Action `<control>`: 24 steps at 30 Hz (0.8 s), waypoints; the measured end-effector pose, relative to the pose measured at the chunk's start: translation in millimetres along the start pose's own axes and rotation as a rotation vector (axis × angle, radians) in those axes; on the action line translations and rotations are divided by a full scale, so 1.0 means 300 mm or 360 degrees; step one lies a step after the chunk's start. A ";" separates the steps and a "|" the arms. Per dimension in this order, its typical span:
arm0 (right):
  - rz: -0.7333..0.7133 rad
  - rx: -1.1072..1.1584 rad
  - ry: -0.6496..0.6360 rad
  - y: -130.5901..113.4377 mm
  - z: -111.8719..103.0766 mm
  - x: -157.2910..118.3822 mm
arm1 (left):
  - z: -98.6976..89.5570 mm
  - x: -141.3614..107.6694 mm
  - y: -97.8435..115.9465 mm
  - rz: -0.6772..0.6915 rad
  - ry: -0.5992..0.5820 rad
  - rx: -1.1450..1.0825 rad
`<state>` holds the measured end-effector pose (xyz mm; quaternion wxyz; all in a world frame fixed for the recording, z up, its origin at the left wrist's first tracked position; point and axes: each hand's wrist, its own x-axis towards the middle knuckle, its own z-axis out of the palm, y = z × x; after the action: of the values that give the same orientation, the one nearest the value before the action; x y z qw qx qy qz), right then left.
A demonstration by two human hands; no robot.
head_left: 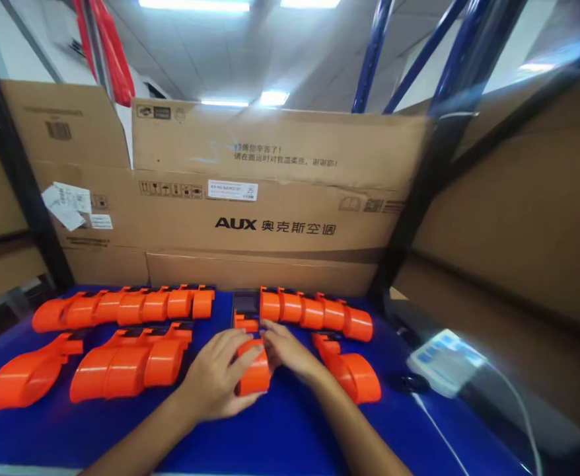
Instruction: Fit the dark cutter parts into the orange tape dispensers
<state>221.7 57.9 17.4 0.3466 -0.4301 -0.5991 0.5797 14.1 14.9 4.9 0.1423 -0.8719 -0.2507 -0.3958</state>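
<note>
Left fingers point(244, 360) curled round orange curved piece point(254, 375), thumb across front; right hand point(283, 350) at its far side, fingertips close together, exact grip unclear. Piece upright at middle of blue table point(290, 443). Small dark open-looking tray point(246, 301) just beyond, contents unclear. Similar orange pieces point(121, 370) in rows both sides. Cardboard carton panel point(270, 198) behind.
</note>
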 end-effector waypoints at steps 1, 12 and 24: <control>0.0030 0.0088 -0.0034 -0.004 -0.002 -0.006 | 0.007 0.009 -0.006 0.0044 -0.0027 -0.0053; 0.0031 0.0191 0.0059 -0.049 0.001 -0.038 | 0.122 0.143 -0.062 -0.1364 0.0547 -0.1177; 0.0248 0.0063 -0.0059 -0.020 0.007 -0.035 | 0.163 0.087 -0.084 -0.1677 0.0358 -0.1960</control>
<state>223.3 47.6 24.0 0.2977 -0.4577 -0.5584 0.6245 45.2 66.2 -5.7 -0.5425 -0.5167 -0.3495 -0.5626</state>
